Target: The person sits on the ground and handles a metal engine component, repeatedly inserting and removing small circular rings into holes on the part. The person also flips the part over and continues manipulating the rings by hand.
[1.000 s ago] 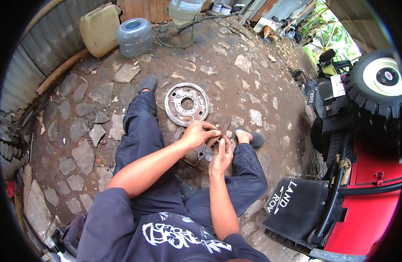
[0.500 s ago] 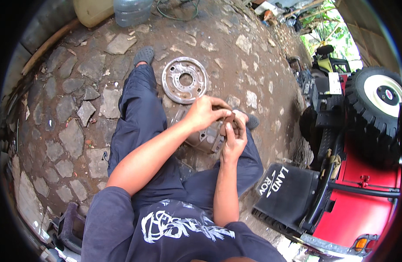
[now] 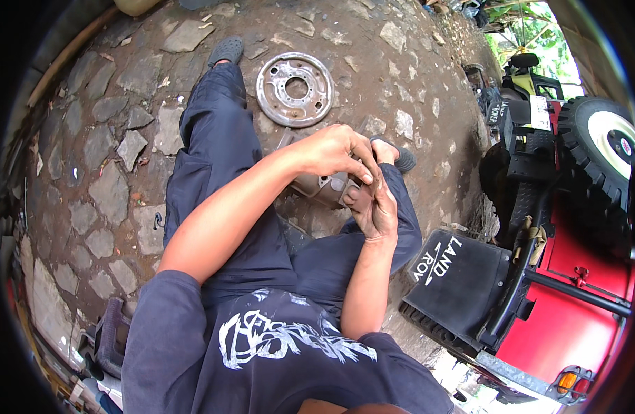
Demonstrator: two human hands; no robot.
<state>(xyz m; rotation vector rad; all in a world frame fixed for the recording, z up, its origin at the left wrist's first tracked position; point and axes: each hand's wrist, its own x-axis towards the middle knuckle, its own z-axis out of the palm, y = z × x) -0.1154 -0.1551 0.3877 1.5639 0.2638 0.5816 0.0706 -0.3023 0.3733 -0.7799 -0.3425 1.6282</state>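
Observation:
My left hand [image 3: 335, 153] reaches across in front of me, its fingers bent down against my right hand. My right hand [image 3: 377, 212] is turned up with its fingers curled, meeting the left fingertips. Something small and dark brown seems to be between them, but the fingers hide most of it. Just under the hands, between my legs, lies a grey-brown cast metal housing [image 3: 319, 189], partly covered by my left forearm and hand. Beyond it a round, worn metal plate [image 3: 312, 109] with a large centre hole lies flat on the ground.
The ground is packed dirt set with flat stones [image 3: 110, 193]. On the right stands a red vehicle [image 3: 573, 303] with a black mudflap [image 3: 455, 290] and a spare tyre [image 3: 587, 159]. A dark chair-like frame [image 3: 112, 338] is at the lower left.
My left hand has closed over the right fingers, and the right hand has turned its palm more upward. The brown piece seen between the fingers is now mostly hidden. The view has shifted slightly.

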